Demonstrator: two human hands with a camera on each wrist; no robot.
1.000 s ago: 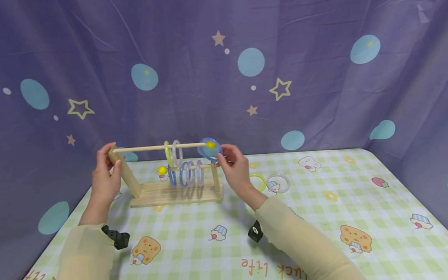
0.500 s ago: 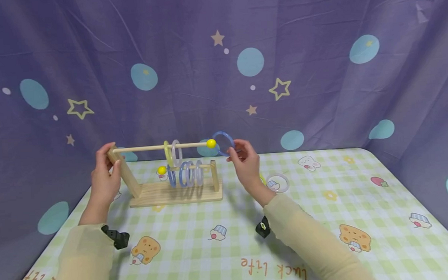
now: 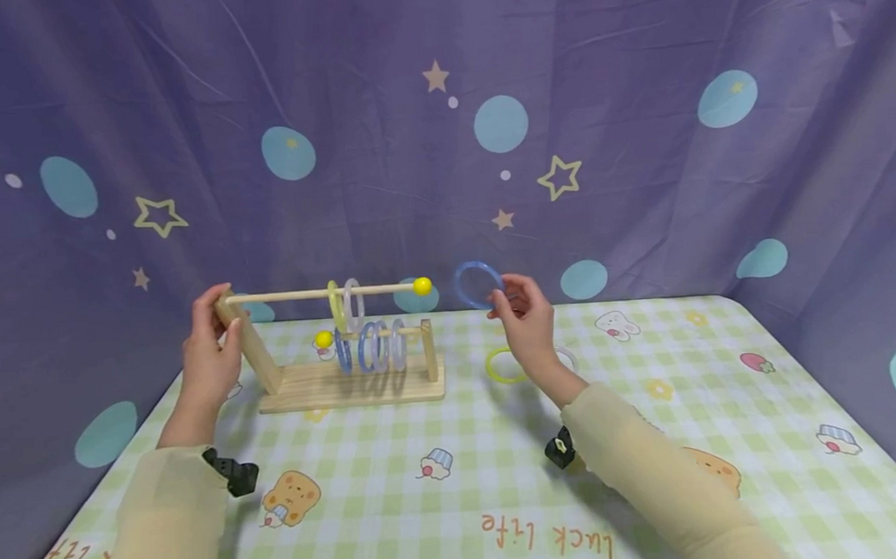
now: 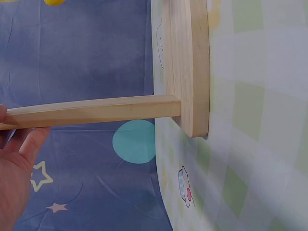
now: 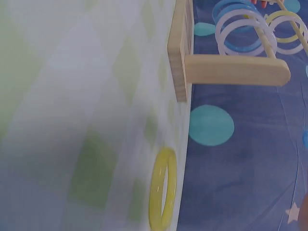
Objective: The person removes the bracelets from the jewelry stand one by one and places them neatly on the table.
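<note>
A wooden rack stands at the left of the table, with two rods at different heights. My left hand grips the top of its tall left post; the left wrist view shows fingers around the post's end. Between thumb and fingers my right hand pinches a blue ring, held in the air right of the upper rod's yellow ball tip. A yellow ring and a whitish ring hang on the upper rod. Several blue and pale rings hang on the lower rod.
On the table right of the rack lie a yellow ring and a clear ring, partly hidden behind my right hand and wrist. Another yellow ball tips the lower rod. A purple curtain hangs behind the checked tablecloth.
The blue ring, around the upper rod's yellow tip a second ago, has come off it and moved right with my right hand. My left hand stays on the post.
</note>
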